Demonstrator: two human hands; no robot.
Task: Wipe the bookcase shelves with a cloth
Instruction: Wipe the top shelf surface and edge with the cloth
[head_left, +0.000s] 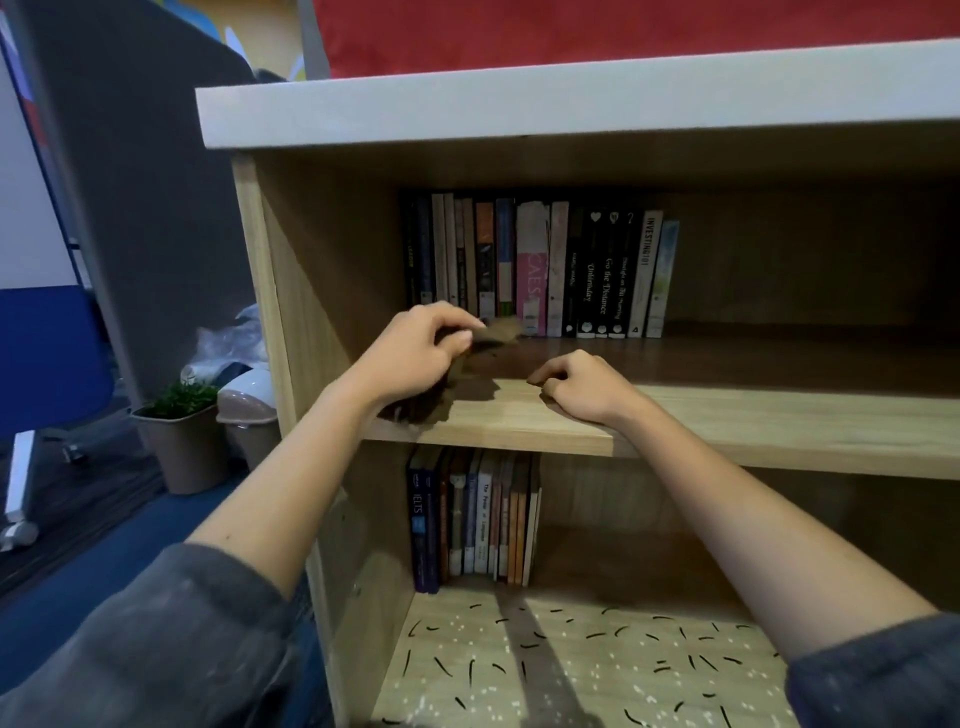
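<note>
A wooden bookcase stands in front of me, its middle shelf (727, 415) at hand height. My left hand (415, 353) pinches a brown cloth (498, 330) near the shelf's left end; part of the cloth (415, 410) hangs down under my wrist onto the shelf's front edge. My right hand (582, 387) rests on the shelf's front part with its fingers curled and nothing in it, a little right of the cloth. A row of upright books (545, 270) stands at the back of this shelf.
More books (472, 519) stand on the lower shelf, whose board (571, 665) is speckled with dark marks. The white top board (519, 104) overhangs above. Left of the bookcase are a potted plant (182, 431), a small bin (247, 415) and a grey partition (145, 182).
</note>
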